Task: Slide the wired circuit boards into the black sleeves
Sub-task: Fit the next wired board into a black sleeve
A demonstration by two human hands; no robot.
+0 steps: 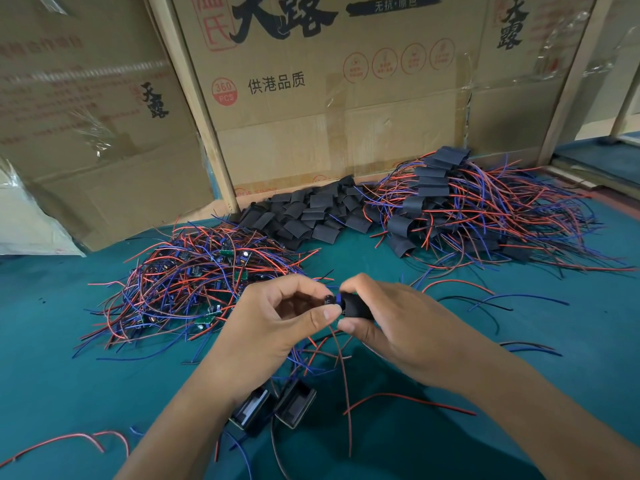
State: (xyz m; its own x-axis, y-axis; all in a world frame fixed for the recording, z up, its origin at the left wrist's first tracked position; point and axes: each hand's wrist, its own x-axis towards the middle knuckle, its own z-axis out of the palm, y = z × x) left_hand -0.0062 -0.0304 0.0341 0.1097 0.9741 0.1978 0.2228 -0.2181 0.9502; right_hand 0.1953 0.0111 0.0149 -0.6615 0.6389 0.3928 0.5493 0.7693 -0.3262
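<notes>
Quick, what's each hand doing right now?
Left hand: fingers pinch the wired circuit board.
Right hand: fingers grip the black sleeve.

My worktop (69, 341) is covered in plain teal cloth. At ten o'clock lies a tangle of red, blue and black wires (194, 285) with small green circuit boards among them. At twelve o'clock the empty sleeves (304, 213) are matte black. At two o'clock black sleeves trail red and blue wires (485, 216). Behind stand brown cardboard boxes (329, 98) printed in black and red.
</notes>
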